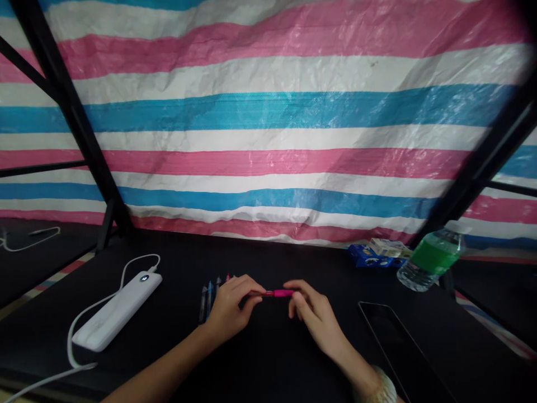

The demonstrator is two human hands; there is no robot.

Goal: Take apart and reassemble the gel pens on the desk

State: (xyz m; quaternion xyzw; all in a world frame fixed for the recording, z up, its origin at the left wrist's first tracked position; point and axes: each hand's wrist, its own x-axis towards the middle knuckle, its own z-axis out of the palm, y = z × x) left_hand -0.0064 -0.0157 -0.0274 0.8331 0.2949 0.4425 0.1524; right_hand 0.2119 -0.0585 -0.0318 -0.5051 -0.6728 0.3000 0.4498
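Note:
A pen with a bright pink section lies level between my two hands, above the black table. My left hand pinches its left end between thumb and fingers. The pink right end is gripped by the fingertips of my right hand. Beside and partly behind my left hand, several pens lie side by side on the table, with dark, blue and pink parts showing. My left hand hides some of them.
To the left lies a white power bank with a white cable. At right are a dark phone or tablet, a green-labelled bottle and small boxes. Black frame posts and a striped sheet stand behind the table.

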